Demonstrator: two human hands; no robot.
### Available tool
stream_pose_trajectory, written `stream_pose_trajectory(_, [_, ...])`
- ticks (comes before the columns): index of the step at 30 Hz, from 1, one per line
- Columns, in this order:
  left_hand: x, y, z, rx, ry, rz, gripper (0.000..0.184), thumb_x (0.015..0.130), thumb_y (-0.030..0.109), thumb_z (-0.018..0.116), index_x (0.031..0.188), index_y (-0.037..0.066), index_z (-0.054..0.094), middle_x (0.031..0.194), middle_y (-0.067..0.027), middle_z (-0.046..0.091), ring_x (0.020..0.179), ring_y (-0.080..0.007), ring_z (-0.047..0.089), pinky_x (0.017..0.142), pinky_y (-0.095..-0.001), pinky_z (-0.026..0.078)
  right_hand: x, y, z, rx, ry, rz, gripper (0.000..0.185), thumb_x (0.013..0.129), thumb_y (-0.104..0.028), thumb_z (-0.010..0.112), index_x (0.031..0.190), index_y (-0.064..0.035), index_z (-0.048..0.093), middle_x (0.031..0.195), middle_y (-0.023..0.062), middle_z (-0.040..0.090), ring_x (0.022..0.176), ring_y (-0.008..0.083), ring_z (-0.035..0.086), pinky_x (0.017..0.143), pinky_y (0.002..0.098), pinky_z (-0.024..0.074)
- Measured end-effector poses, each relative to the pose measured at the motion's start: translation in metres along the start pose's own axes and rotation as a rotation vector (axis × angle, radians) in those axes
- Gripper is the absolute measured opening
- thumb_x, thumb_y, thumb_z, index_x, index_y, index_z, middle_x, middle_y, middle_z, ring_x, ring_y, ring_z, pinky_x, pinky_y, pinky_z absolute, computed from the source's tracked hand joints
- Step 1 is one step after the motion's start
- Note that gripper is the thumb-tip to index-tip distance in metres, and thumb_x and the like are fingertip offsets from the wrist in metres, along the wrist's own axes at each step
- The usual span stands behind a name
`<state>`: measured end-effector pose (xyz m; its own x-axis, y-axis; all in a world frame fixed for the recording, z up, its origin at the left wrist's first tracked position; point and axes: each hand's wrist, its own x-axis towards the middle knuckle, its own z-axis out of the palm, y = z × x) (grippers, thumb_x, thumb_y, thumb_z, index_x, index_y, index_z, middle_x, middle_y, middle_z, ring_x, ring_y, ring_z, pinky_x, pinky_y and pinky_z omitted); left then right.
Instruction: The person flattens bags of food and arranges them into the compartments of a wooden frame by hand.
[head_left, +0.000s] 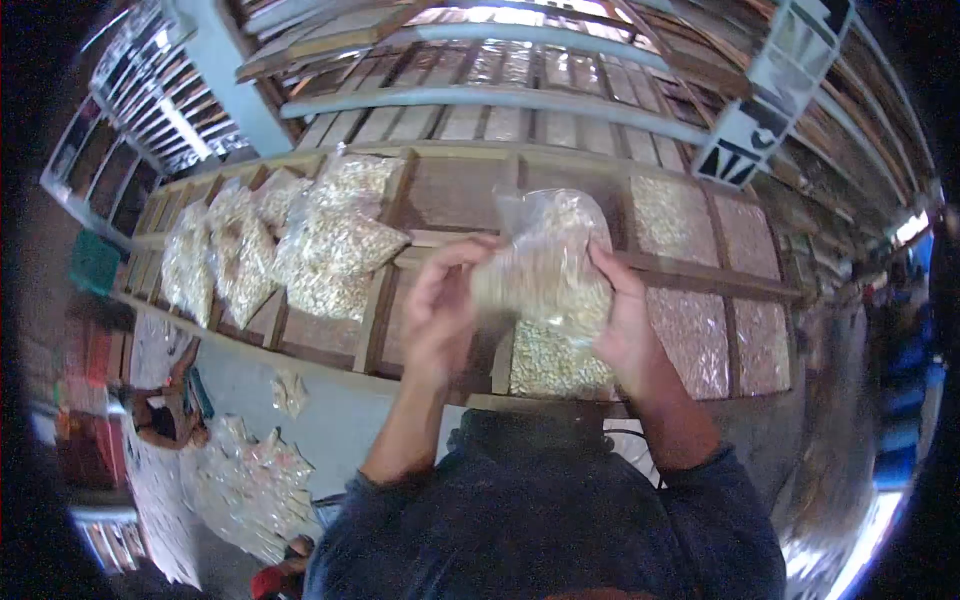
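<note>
Two hands [624, 318] gripping one clear bag [562, 255] | at least five filled bags [340, 243] leftward

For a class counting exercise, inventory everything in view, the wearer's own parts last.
Frame: one, brown, ahead
Held bag: one, clear, pale contents, centre
Other bags: about five, clear, pale contents, frame's left
Pieces: many, pale, frame compartments
Beams: several, pale blue, above
Panel: one, black and white, upper right
Pile: one, whitish, floor, lower left
People: at least two, dark and red clothes, lower left
Clutter: uncounted, mixed colours, edges
Shirt: one, dark blue, bottom
Left hand: one, bare, held bag's left
Right hand: one, bare, held bag's right
</note>
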<state>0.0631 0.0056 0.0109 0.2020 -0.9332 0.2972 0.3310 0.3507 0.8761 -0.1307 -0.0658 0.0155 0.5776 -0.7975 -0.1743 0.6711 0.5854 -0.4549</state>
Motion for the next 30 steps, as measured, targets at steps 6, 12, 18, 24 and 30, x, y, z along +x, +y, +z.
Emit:
stream_pose_trajectory(6, [-0.029,-0.051,0.017,-0.504,-0.088,-0.563,0.069,0.093,0.039,0.071,0.146,0.005,0.043,0.143,-0.0163,0.052,0.121,-0.0266,0.062,0.098,-0.0397,0.054,-0.059,-0.037,0.006,-1.127,0.167,-0.273,0.062,0.086,-0.011,0.079,0.14,0.0014,0.053,0.12,0.0129,0.07,0.108,0.0211,0.069,0.096,0.0362,0.0562])
stream_pose_trajectory(12, [-0.03,-0.057,0.063,-0.332,0.006,-0.704,0.057,0.097,0.017,0.071,0.144,0.002,0.043,0.127,-0.0185,0.063,0.106,-0.0255,0.07,0.092,-0.0385,0.06,-0.094,-0.05,-0.011,-1.268,0.35,-0.191,0.065,0.085,-0.012,0.081,0.141,0.0021,0.053,0.121,0.0095,0.07,0.106,0.0167,0.067,0.095,0.0329,0.0537])
stream_pose_trajectory(18, [-0.004,-0.065,0.055,0.411,-0.162,-0.533,0.043,0.103,0.028,0.065,0.134,0.0,0.056,0.114,-0.0096,0.07,0.098,-0.0178,0.067,0.085,-0.0306,0.054,-0.104,-0.04,-0.077,-1.228,0.571,-0.107,0.05,0.095,-0.037,0.069,0.125,0.0027,0.066,0.112,0.0155,0.072,0.105,0.0205,0.066,0.093,0.0386,0.0514])
stream_pose_trajectory(24, [0.012,-0.04,0.015,1.051,-0.088,-0.336,0.053,0.094,0.035,0.075,0.128,-0.003,0.06,0.083,-0.0121,0.07,0.071,-0.0191,0.066,0.067,-0.0342,0.053,-0.112,-0.054,-0.068,-2.144,0.741,-0.398,0.055,0.096,-0.028,0.065,0.141,0.0022,0.055,0.129,0.0228,0.064,0.116,0.0362,0.061,0.103,0.0439,0.046])
stream_pose_trajectory(30, [0.026,-0.013,-0.078,1.536,0.275,0.278,0.056,0.088,0.024,0.08,0.133,0.0,0.058,0.115,-0.021,0.067,0.106,-0.036,0.066,0.088,-0.0445,0.052,-0.086,-0.019,-0.058,-2.266,-0.037,-0.622,0.066,0.093,-0.036,0.065,0.148,-0.0046,0.049,0.161,0.0252,0.035,0.151,0.0458,0.026,0.123,0.0552,0.0202])
